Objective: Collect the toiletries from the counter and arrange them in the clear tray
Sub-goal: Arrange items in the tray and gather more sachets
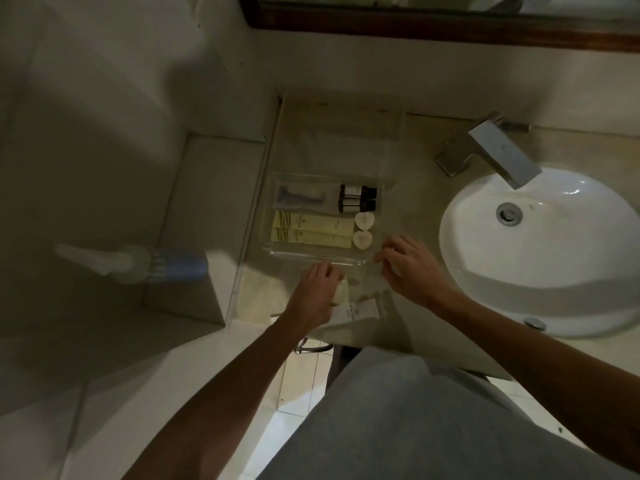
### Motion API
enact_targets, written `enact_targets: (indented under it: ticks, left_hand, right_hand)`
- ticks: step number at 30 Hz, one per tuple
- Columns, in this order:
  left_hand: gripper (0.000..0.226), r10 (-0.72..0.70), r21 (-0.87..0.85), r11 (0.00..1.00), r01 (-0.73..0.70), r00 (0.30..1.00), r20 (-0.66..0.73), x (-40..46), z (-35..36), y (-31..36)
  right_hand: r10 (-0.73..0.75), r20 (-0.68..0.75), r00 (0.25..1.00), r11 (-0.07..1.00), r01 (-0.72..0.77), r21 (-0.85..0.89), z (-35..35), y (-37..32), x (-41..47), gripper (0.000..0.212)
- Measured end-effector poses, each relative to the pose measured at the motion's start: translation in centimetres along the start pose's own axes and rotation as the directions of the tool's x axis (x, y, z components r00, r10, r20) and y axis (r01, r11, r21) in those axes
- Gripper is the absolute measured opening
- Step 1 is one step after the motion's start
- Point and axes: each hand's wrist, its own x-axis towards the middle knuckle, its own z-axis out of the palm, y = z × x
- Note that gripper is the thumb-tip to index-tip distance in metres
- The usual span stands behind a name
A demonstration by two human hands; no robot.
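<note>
both forearms reach forward over the counter (pixel 408 157) edge, palms down. left hand (pixel 317 289) sits just in front of the clear tray (pixel 311 257), knuckles up, fingers curled down over a pale soft item (pixel 341 292) on the counter; looks like it's closing on it but i can't tell if it's actually gripped. right hand (pixel 412 268) is at the tray's near right corner, fingers bent, fingertips (pixel 379 258) touching or just at the tray rim; pinch vs. plain contact not clear.

tray holds: two dark small bottles (pixel 356 199) side by side, a clear-wrapped kit (pixel 301 195) to their left, two pale yellow tubes (pixel 311 228) lying lengthwise, two heart-shaped soaps (pixel 363 230) at the tubes' right ends.

a white sachet (pixel 356 313) lies on the counter between the wrists, outside the tray. sink basin (pixel 540 258) and faucet (pixel 498 150) on the right.
</note>
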Motion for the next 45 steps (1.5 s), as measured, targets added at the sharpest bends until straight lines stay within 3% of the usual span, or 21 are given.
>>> enact_targets:
  ticks: [3,6,9,13,19,23,27,30,33,39,42,45]
  left_hand:
    - [0.064,0.076,-0.014,0.997,-0.077,0.996,-0.042,-0.2,-0.8,-0.6]
    - [0.052,0.024,-0.157,0.985,-0.067,0.966,-0.258,0.4,-3.9,-2.1]
    - [0.058,-0.013,-0.128,0.991,-0.039,0.924,-0.382,3.0,-7.8,-4.7]
    - [0.079,0.151,0.129,0.984,-0.121,0.953,-0.261,5.3,-10.4,-8.0]
    - [0.050,0.218,0.270,0.942,-0.199,0.975,-0.044,6.3,-9.1,-8.2]
    - [0.062,0.143,0.243,0.964,-0.109,0.982,-0.127,6.9,-8.8,-6.4]
    - [0.065,0.340,0.201,0.936,-0.288,0.887,-0.314,10.0,-9.9,1.5]
    - [0.066,0.498,0.188,0.867,-0.461,0.788,-0.363,13.1,-10.9,9.9]
    - [0.065,0.565,0.118,0.821,-0.559,0.764,-0.310,16.4,-9.8,17.5]
    - [0.063,0.667,0.164,0.745,-0.646,0.725,-0.174,22.7,-6.0,33.3]
    - [0.059,0.643,0.181,0.766,-0.617,0.744,-0.184,26.0,-4.4,40.8]
    - [0.057,0.456,0.146,0.889,-0.435,0.873,-0.175,30.6,-2.7,47.1]
  right_hand:
    - [0.017,-0.008,1.000,1.000,-0.017,0.010,-0.2,0.3,-0.2,0.019]
    - [0.033,-0.020,0.999,0.999,-0.033,0.024,-0.4,0.5,-0.3,0.019]
    - [0.034,-0.026,0.999,0.999,-0.034,0.015,-0.5,0.2,-0.1,0.019]
    - [0.006,-0.036,0.999,1.000,-0.006,-0.008,-0.3,-0.9,0.6,0.018]
    - [0.043,-0.050,0.998,0.998,-0.041,0.039,0.2,-1.4,1.0,0.017]
    - [0.064,-0.088,0.994,0.998,-0.063,0.011,-1.0,-0.5,0.5,0.016]
    - [0.198,-0.208,0.958,0.978,-0.206,-0.018,-3.4,1.5,-0.7,0.016]
    - [0.321,-0.348,0.881,0.942,-0.336,0.018,-6.3,4.5,-2.8,0.016]
    - [0.434,-0.440,0.786,0.886,-0.460,0.052,-9.9,8.9,-6.8,0.016]
    - [0.633,-0.528,0.566,0.706,-0.702,0.094,-15.8,21.2,-18.5,0.015]
    - [0.708,-0.493,0.506,0.622,-0.777,0.096,-17.6,27.6,-23.1,0.016]
    - [0.744,-0.442,0.501,0.585,-0.808,0.068,-18.6,34.4,-25.9,0.021]
